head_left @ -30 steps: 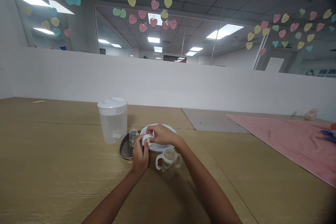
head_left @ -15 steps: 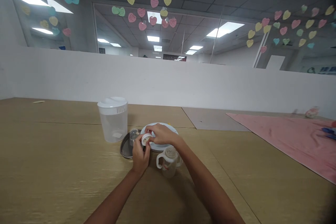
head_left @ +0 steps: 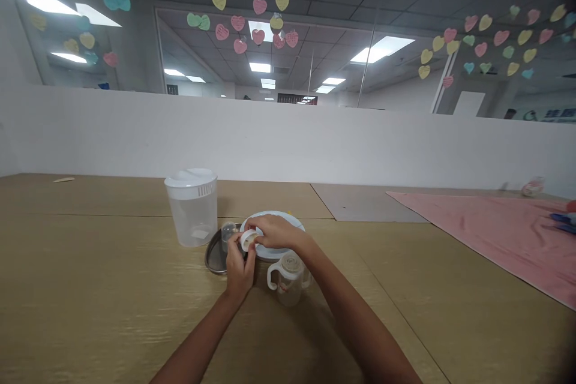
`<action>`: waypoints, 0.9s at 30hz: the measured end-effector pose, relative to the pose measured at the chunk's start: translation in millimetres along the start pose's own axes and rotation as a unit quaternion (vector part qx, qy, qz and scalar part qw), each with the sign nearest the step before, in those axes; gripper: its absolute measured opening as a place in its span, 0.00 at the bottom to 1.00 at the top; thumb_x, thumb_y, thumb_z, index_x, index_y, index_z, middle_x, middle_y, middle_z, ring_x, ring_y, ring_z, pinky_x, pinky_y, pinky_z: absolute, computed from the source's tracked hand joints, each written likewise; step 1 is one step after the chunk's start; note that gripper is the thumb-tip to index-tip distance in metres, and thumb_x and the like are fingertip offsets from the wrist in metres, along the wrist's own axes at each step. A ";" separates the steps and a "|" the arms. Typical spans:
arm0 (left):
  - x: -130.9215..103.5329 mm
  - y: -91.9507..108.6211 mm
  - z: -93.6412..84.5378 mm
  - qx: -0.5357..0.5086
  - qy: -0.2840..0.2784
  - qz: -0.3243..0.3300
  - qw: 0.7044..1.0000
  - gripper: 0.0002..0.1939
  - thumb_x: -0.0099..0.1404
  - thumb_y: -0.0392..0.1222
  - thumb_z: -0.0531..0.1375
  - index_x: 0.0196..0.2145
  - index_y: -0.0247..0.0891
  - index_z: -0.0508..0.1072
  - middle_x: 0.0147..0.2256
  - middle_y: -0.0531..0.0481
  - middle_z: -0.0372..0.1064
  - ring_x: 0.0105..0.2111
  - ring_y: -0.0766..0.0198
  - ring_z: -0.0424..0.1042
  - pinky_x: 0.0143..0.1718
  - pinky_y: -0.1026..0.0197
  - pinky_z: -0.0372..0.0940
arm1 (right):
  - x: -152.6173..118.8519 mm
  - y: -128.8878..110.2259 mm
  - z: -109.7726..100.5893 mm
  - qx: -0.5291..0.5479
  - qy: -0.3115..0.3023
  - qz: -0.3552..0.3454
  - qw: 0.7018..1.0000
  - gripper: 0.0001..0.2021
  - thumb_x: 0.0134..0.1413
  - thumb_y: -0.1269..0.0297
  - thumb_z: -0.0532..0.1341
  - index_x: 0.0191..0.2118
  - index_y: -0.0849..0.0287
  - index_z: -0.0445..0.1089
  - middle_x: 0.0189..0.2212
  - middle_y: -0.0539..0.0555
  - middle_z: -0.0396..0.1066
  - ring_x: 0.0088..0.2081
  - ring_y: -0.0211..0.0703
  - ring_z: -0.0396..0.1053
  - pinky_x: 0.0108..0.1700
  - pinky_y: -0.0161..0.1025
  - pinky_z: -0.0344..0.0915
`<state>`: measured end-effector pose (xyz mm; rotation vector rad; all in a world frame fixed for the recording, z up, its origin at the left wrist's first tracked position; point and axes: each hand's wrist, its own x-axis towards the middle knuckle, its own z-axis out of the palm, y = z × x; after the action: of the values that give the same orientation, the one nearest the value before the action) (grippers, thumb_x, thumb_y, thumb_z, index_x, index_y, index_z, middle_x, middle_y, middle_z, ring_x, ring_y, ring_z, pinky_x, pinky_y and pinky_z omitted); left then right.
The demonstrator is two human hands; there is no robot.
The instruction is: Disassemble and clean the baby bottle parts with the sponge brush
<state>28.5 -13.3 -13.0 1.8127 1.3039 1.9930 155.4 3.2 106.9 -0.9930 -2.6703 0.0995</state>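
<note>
A small white ring-shaped piece (head_left: 248,240) is held between both hands above the plates. My left hand (head_left: 239,267) grips it from the left with thumb and fingers. From the right, my right hand (head_left: 273,231) has its fingertips on the same piece. Beneath them lie a dark metal tray (head_left: 216,257) and a pale blue plate (head_left: 290,221). A small clear cup (head_left: 227,231) stands on the tray. Just below my right wrist is a clear two-handled cup (head_left: 289,288) with a round top, its right handle partly behind my forearm.
A translucent bucket with a white lid (head_left: 192,210) stands at the left. Pink cloth (head_left: 490,228) covers the right side, with a blue object (head_left: 562,220) on it. A grey sheet (head_left: 360,204) and a white partition (head_left: 270,141) are behind.
The camera view has shifted slightly. Both hands still hold the white piece, which is turned a little differently.
</note>
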 end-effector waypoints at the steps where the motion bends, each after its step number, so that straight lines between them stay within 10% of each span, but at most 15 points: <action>1: 0.3 1.3 -0.4 -0.006 -0.002 0.002 1.000 0.16 0.63 0.47 0.52 0.45 0.35 0.60 0.39 0.42 0.67 0.39 0.57 0.69 0.40 0.55 0.65 | -0.3 1.2 -0.6 0.011 0.000 -0.005 1.000 0.13 0.47 0.72 0.59 0.40 0.55 0.65 0.35 0.49 0.69 0.34 0.38 0.64 0.31 0.32 0.52; 27: 1.5 5.6 -5.8 -0.035 -0.030 -0.011 0.999 0.16 0.62 0.46 0.53 0.44 0.36 0.59 0.38 0.42 0.70 0.38 0.57 0.72 0.38 0.57 0.66 | -1.2 -1.0 -3.3 -0.008 -0.006 -0.008 1.000 0.14 0.48 0.72 0.58 0.43 0.55 0.67 0.35 0.51 0.70 0.35 0.39 0.64 0.32 0.32 0.53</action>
<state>25.4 -18.5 -7.6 1.8042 1.2154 1.9313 156.5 1.5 109.9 -0.9777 -2.6946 0.0816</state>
